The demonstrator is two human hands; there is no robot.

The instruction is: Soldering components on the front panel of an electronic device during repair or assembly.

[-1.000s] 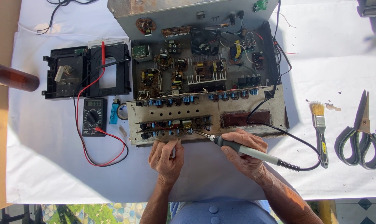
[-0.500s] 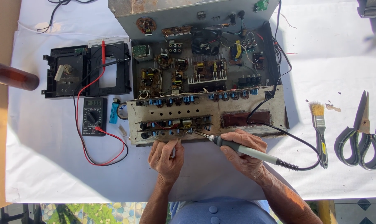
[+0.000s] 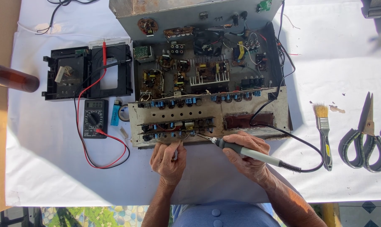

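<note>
Your right hand (image 3: 247,153) has its fingers wrapped around the soldering iron (image 3: 245,151), its tip at the front row of parts on the open amplifier (image 3: 207,109), near the surface's front edge. Your left hand (image 3: 168,157) pinches a thin wire (image 3: 185,136) beside that tip.

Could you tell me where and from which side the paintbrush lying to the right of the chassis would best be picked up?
Take the paintbrush by its dark handle, coming down from above. It lies flat on the white cloth, bristles pointing away from the person, handle end near the soldering iron's black cable. The handle is its longest, narrowest part; fingers closing across it from both sides would probably clear the scissors.
</note>
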